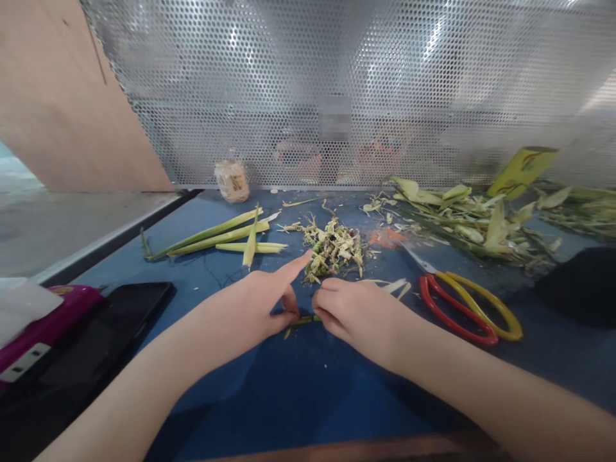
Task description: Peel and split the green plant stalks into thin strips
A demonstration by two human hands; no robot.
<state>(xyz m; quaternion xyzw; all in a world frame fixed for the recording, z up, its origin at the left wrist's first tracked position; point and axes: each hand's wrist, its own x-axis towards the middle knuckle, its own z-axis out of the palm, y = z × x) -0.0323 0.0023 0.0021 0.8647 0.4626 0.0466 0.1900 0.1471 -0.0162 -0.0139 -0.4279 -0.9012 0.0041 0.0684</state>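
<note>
A thin green plant strip lies low between my two hands, just above or on the blue table. My left hand pinches its left end between the thumb and a curled finger, while the index finger stretches forward. The fingers of my right hand are closed around the other end and hide it. Just beyond both hands is a heap of small, shrivelled green and pale plant scraps. To the left of the heap lie several long green leaf strips, some crossing.
Scissors with red and yellow handles lie right of my right arm. Behind them are piled leafy trimmings and a yellow-green packet. A phone and a magenta box sit left. A perforated metal panel closes off the back.
</note>
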